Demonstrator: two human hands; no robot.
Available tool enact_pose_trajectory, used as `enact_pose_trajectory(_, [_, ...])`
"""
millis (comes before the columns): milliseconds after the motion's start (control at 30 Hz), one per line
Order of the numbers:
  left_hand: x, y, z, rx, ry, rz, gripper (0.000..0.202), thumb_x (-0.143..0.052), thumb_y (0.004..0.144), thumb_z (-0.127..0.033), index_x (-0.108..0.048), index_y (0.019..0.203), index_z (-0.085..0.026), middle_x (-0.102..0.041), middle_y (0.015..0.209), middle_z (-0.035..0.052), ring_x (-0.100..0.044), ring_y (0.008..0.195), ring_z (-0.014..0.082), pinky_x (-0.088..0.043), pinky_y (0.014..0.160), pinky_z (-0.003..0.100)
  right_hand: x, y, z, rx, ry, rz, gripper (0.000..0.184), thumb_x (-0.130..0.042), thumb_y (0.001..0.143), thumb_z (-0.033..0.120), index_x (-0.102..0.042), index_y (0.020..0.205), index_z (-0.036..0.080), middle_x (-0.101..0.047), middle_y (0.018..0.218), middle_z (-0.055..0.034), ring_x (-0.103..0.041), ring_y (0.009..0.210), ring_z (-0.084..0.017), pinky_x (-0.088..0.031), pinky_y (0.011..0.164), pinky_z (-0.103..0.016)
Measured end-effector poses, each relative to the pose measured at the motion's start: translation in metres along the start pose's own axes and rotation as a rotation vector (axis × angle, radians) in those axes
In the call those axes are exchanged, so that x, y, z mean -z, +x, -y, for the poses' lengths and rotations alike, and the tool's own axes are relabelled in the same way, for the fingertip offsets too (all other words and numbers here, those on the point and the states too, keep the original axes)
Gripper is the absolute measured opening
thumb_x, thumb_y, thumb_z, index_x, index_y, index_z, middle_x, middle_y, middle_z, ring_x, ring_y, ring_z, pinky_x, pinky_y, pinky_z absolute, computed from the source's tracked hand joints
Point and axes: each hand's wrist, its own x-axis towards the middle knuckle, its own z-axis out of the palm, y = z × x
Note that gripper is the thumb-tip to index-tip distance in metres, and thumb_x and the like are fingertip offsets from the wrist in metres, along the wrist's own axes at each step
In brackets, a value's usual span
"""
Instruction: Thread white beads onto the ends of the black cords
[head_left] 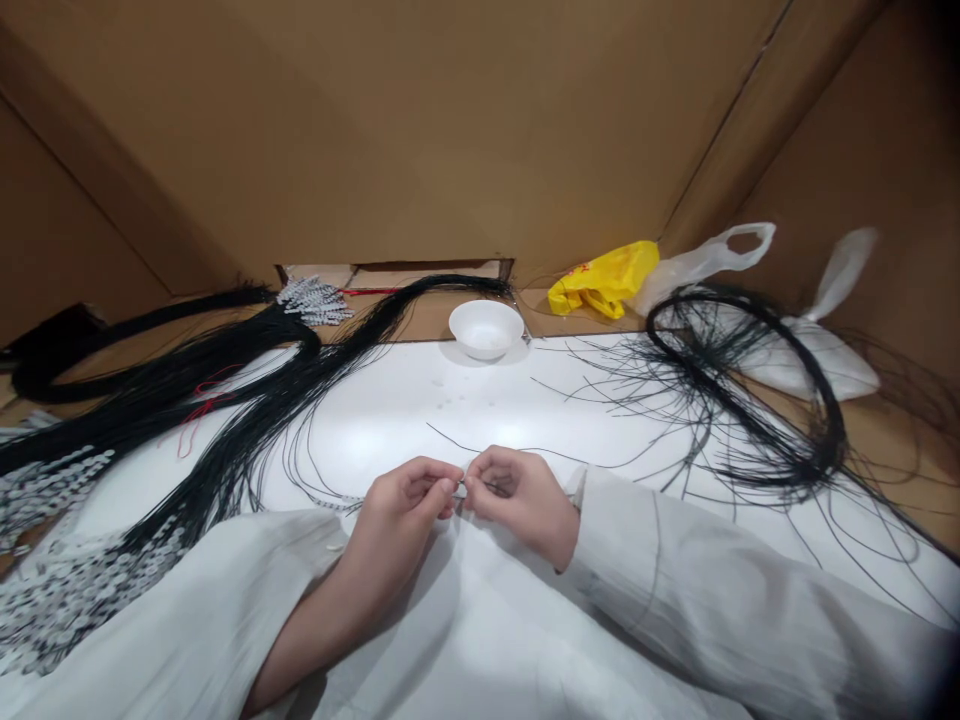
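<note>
My left hand (pixel 409 505) is closed in a pinch at the centre, near the front of the white tabletop (pixel 375 400). A strand of thin black cord with small white beads (pixel 337 503) runs into it from the left. My right hand (pixel 521 500) is pinched too, its fingertips almost touching those of the left. A thin dark length of cord (pixel 495 489) shows in its grip. Whatever lies right between the fingertips is too small to make out. Beyond the hands stands a white bowl (pixel 487 330), with a few tiny white bits (pixel 450 403) in front of it.
Bundles of black cord (pixel 300 390) with white beaded ends (pixel 75 590) lie to the left, one tied with red string (pixel 199 410). A coil of black cord (pixel 832 400) spreads loose ends on the right. Yellow (pixel 607 280) and clear plastic bags (pixel 817 350) sit by the cardboard wall (pixel 420 130).
</note>
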Motion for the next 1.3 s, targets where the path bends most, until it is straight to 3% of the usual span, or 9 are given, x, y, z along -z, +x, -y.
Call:
enact_pose_trajectory(300, [-0.001, 0.003, 0.000, -0.002, -0.171, -0.002, 0.008, -0.060, 0.075, -0.022, -0.063, 0.078, -0.016, -0.062, 0.065, -0.0002, -0.057, 0.064, 0.0098, -0.043, 0.064, 0.020, -0.004, 0.006, 0.002, 0.077, -0.050, -0.043, 0.006, -0.052, 0.073, 0.019, -0.053, 0.069, 0.015, -0.062, 0.062, -0.0038, -0.060, 0.057, -0.014, -0.045, 0.053, -0.024])
enact_pose_trajectory(567, [0.005, 0.013, -0.001, 0.055, -0.325, -0.057, 0.017, -0.066, 0.071, -0.025, -0.061, 0.082, -0.013, -0.062, 0.068, 0.0020, -0.056, 0.064, 0.0110, -0.044, 0.065, 0.022, -0.005, 0.023, 0.006, 0.162, -0.060, -0.047, 0.006, -0.052, 0.074, 0.020, -0.054, 0.071, 0.015, -0.059, 0.062, -0.0009, -0.057, 0.057, -0.012, -0.043, 0.053, -0.021])
enact_pose_trajectory(900, [0.012, 0.034, -0.004, -0.089, -0.358, -0.127, 0.014, -0.062, 0.073, -0.024, -0.059, 0.082, -0.014, -0.059, 0.079, 0.0026, -0.052, 0.069, 0.0123, -0.042, 0.067, 0.025, -0.017, 0.057, 0.012, 0.256, -0.073, -0.148, 0.007, -0.052, 0.074, 0.020, -0.053, 0.069, 0.015, -0.057, 0.063, -0.0002, -0.054, 0.058, -0.011, -0.040, 0.053, -0.020])
enact_pose_trajectory(1300, [0.015, 0.048, 0.004, -0.028, -0.441, -0.122, 0.026, -0.067, 0.070, -0.026, -0.061, 0.090, -0.010, -0.066, 0.081, 0.0084, -0.058, 0.071, 0.0140, -0.044, 0.069, 0.026, -0.018, 0.063, 0.005, 0.306, -0.082, -0.177, 0.009, -0.050, 0.077, 0.022, -0.052, 0.071, 0.015, -0.057, 0.062, 0.0002, -0.054, 0.055, -0.010, -0.042, 0.053, -0.020])
